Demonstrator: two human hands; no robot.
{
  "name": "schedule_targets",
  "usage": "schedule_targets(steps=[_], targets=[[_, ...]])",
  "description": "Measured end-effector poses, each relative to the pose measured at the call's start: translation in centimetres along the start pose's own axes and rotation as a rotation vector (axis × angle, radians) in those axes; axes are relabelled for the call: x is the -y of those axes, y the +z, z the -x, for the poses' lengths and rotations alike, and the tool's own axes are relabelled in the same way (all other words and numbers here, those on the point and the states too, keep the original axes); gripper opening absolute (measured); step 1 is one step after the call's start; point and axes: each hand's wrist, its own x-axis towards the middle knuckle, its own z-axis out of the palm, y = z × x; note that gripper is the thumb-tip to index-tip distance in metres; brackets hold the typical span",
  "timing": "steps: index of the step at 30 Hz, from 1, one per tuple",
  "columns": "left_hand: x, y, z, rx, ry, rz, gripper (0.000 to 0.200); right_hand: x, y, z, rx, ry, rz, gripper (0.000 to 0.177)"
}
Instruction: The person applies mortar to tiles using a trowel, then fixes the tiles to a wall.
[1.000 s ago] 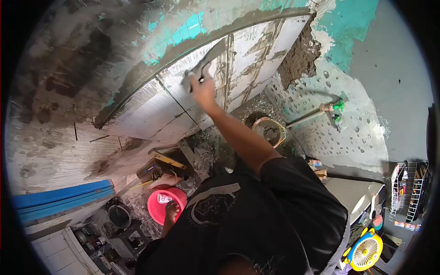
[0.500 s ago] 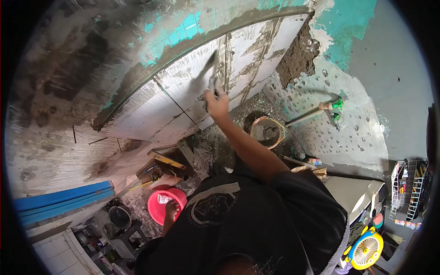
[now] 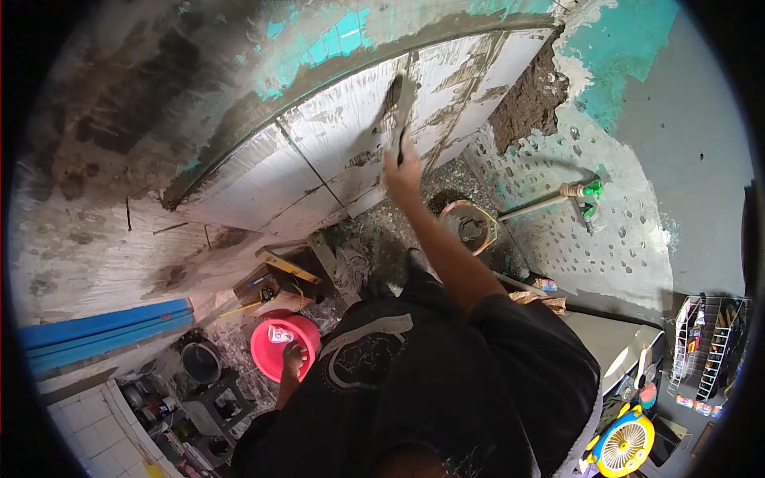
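My right hand is closed round the dark handle of a flat-bladed trowel. The blade lies at the white wall tiles, over a joint smeared with grey mortar. Grey streaks cover many of these tiles. Lower down, my left hand is at the rim of a pink basin, its fingers curled over the edge. A white container sits inside the basin.
A round bucket with grey mortar stands near the corner. A pipe with a green tap sticks out from the right wall. A black bucket, a wooden box and a yellow-blue fan are around me.
My right hand has moved a little to the right with the trowel, whose blade now shows flatter and lighter. The view has shifted slightly. My left hand remains at the basin.
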Motion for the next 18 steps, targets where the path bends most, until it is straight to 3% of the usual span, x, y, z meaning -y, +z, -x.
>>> schedule_targets(steps=[2,4,6,8,11,14,16,18], targets=[[-0.6,0.5,1.3,-0.05,-0.04,-0.082,0.038,-0.8,-1.0,-2.4,-0.007,-0.075,0.175,0.051],[2.6,-1.2,-0.9,-0.015,-0.032,-0.02,0.037,-2.5,-1.1,-3.2,0.047,-0.101,0.28,0.05],[5.1,-2.4,-2.4,0.06,-0.012,0.085,0.036,-6.4,-0.7,-1.0,0.157,-0.073,0.312,0.052],[4.6,-1.6,-1.3,-0.017,-0.046,-0.056,0.034,-8.6,-1.4,1.9,0.281,-0.027,0.335,0.053],[4.1,-1.5,-1.4,-0.034,-0.039,-0.052,0.033,-9.1,-1.7,4.1,0.086,-0.101,0.32,0.051],[5.0,-2.4,-2.8,0.01,-0.021,0.032,0.033,-6.9,0.4,1.0,-0.199,-0.172,0.194,0.053],[3.8,-2.3,-2.5,-0.005,-0.019,0.024,0.034,-2.3,0.9,-1.6,0.025,0.48,-0.412,0.056],[0.0,-1.0,-0.4,-0.069,-0.035,-0.045,0.036,-2.2,4.8,-1.6,0.139,0.48,-0.518,0.058]])
